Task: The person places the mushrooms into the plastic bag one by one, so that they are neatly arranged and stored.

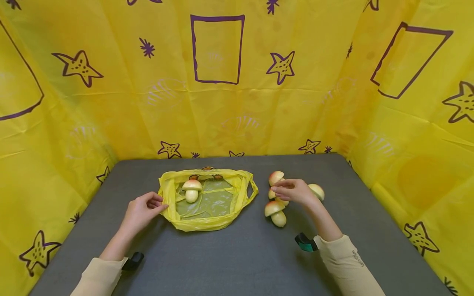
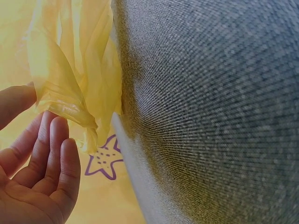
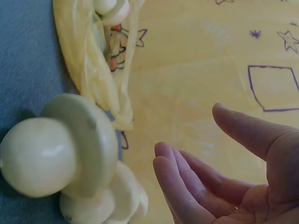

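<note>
A yellow plastic bag (image 1: 207, 224) lies with its mouth spread wide on the grey table. Inside it sits one mushroom (image 1: 191, 186), pale with a reddish cap, like a toy. My left hand (image 1: 142, 211) pinches the bag's left edge between thumb and fingers; the thin film (image 2: 65, 88) bunches there in the left wrist view. To the right of the bag, my right hand (image 1: 296, 192) hovers over a group of similar mushrooms, partly hiding them. Its thumb and fingers stand apart around nothing in the right wrist view. The nearest mushroom (image 3: 88, 144) shows large beside the hand there.
Another mushroom (image 1: 317, 191) lies behind the right forearm. Yellow curtains (image 1: 237, 107) with purple starfish and frame drawings enclose the table (image 1: 222, 263) at the back and both sides. Dark bands (image 1: 305, 242) hang at both wrists.
</note>
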Tool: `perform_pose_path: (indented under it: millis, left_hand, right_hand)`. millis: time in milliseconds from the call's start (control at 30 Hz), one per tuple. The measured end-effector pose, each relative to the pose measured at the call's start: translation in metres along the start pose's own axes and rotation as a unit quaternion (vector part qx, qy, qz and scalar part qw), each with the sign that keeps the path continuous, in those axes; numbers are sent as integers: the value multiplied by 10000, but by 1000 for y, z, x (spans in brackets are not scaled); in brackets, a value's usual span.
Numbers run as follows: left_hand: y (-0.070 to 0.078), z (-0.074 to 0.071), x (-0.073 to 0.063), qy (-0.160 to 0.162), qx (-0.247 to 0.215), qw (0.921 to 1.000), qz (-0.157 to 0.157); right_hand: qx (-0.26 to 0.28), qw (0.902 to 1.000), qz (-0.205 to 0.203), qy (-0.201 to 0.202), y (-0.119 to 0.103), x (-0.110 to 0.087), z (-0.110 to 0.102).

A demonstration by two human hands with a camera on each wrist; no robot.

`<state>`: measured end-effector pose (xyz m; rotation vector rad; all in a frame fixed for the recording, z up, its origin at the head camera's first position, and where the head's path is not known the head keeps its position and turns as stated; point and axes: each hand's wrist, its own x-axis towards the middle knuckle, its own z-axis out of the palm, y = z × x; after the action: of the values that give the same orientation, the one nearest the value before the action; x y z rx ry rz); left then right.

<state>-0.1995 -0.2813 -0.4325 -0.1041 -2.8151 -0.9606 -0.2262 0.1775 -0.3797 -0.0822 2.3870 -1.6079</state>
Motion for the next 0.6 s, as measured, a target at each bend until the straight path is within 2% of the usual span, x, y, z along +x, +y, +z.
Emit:
perform_pose_path:
  millis: [200, 433, 600]
  left_hand:
    - [1, 0, 0, 1, 9, 10000, 11]
    - [0, 1, 0, 21, 22, 10000, 5]
    - [0, 0, -1, -28, 1, 10000, -31]
  right_hand:
    - [-44, 9998, -215, -34, 6, -5, -5]
    - [-124, 9999, -54, 41, 15, -9, -12]
    - [-267, 9995, -135, 52, 23, -11, -14]
